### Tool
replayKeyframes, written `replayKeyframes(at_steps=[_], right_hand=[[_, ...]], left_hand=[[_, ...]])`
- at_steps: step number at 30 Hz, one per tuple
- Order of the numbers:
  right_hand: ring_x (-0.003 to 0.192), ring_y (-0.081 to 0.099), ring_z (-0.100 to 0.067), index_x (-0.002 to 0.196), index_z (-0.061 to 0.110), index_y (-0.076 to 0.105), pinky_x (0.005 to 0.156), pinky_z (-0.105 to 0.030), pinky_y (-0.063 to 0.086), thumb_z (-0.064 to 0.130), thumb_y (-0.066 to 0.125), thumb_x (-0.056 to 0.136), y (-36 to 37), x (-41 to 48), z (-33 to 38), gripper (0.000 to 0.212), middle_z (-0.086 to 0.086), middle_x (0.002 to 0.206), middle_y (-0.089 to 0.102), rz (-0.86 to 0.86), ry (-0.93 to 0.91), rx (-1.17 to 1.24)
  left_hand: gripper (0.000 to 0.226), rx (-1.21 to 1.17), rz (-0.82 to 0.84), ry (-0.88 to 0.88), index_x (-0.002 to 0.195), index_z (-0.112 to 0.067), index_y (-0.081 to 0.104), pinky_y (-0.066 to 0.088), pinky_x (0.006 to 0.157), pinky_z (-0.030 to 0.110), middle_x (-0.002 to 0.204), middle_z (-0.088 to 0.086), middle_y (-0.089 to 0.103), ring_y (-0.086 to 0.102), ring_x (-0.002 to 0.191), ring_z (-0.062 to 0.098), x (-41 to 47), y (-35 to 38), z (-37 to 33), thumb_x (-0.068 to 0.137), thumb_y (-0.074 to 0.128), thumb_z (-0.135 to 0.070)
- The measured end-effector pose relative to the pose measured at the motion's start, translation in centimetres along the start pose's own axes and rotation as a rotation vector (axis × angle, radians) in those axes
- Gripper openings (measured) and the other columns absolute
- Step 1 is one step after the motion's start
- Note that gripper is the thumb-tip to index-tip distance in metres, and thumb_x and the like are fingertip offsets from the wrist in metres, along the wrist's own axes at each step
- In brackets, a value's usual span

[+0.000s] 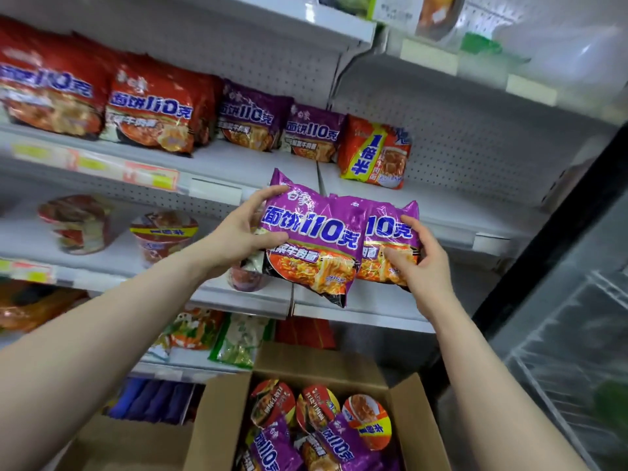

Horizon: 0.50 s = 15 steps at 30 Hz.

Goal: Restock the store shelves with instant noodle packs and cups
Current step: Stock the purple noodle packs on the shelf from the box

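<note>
The left hand is clamping its grip on the front purple noodle pack. The right hand is gripping the rear purple pack (partly overlapped) before the shelf.

Two glossy purple packs, blue lettering, noodle print. The front pack overlaps the rear pack. Both are upright, slightly tilted, well above the cardboard box. The left hand grips the front pack, the right hand the rear pack. Inside the box: three red-lidded cups and loose packs, purple.

Bright even light, blurred edges — wide-angle bend, glare on wrappers
</note>
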State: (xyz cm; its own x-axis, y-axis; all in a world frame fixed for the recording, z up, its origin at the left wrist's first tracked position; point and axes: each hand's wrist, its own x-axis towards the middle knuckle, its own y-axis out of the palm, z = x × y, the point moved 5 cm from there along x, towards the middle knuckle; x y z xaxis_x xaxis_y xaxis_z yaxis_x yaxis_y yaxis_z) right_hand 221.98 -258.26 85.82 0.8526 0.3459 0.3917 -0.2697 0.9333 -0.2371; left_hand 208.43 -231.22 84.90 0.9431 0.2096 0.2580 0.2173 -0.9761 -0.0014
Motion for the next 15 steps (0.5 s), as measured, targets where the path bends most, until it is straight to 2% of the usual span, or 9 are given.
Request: replayKeyframes(at_steps=[2, 8, 11, 15], right_hand=[[0.104, 0.066, -0.01, 0.132, 0.039, 0.053, 0.071, -0.029, 0.06, 0.013, 0.073, 0.088, 0.6, 1.2, 1.0, 0.055, 0.01, 0.122, 0.059, 0.013, -0.008, 0.04], [0.102, 0.069, -0.015, 0.127, 0.039, 0.055, 0.072, -0.029, 0.059, 0.008, 0.073, 0.087, 3.0, 6.2, 3.2, 0.054, 0.0, 0.122, 0.064, 0.045, -0.063, 0.149], [0.106, 0.068, -0.018, 0.122, 0.046, 0.056, 0.08, -0.039, 0.06, 0.01, 0.075, 0.086, 4.1, 9.2, 3.4, 0.054, 0.0, 0.124, 0.063, 0.048, -0.111, 0.133], [0.107, 0.066, -0.017, 0.123, 0.044, 0.055, 0.082, -0.042, 0.061, 0.011, 0.076, 0.085, 5.8, 13.9, 3.2, 0.054, -0.001, 0.126, 0.061, 0.039, -0.13, 0.14]], left_hand=[[0.067, 0.006, -0.019, 0.006, 0.136, -0.045, 0.045, 0.06, 0.079, 0.043, 0.122, 0.013, 0.061, 0.069, 0.104, 0.026, 0.4, -1.1, -1.2, 0.086, 0.069, -0.006], [0.068, 0.031, -0.11, 0.052, 0.134, -0.045, 0.046, 0.06, 0.075, 0.039, 0.12, 0.014, 0.063, 0.07, 0.101, 0.027, 3.1, -4.9, -3.9, 0.082, 0.071, -0.008], [0.066, 0.081, -0.182, 0.084, 0.132, -0.044, 0.046, 0.061, 0.078, 0.04, 0.118, 0.013, 0.064, 0.069, 0.1, 0.027, 4.5, -6.9, -4.6, 0.085, 0.069, -0.003], [0.067, 0.124, -0.263, 0.127, 0.136, -0.037, 0.045, 0.061, 0.076, 0.035, 0.118, 0.009, 0.062, 0.069, 0.096, 0.015, 6.5, -9.3, -5.3, 0.086, 0.068, 0.001]])
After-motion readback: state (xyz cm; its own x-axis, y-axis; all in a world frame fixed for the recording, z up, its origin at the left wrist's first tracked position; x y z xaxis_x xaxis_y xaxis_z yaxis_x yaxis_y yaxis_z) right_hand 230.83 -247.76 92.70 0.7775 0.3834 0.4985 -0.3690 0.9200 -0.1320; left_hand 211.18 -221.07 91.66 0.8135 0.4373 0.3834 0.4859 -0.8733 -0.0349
